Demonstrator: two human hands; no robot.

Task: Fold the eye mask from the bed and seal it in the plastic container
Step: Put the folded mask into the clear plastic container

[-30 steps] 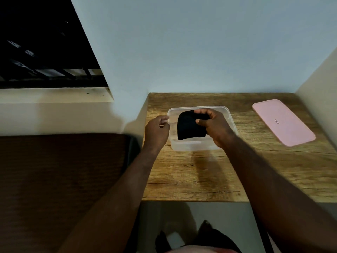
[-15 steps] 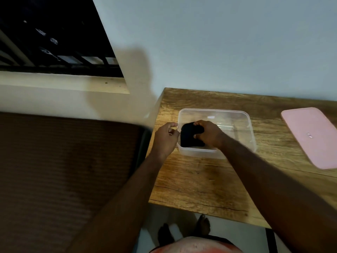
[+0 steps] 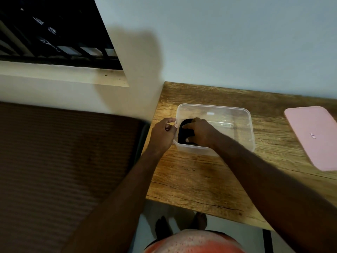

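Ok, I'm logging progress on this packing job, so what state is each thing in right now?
plastic container: open, no lid on, upright on the wooden table.
eye mask: folded, inside the container at its left end.
pink lid: off, lying flat on the table, right of the container.
left hand: gripping the container's left rim.
right hand: inside the container, pressing on the mask.

Left hand [image 3: 162, 133] curled in a grip, right hand [image 3: 199, 132] pressing down, fingers spread.
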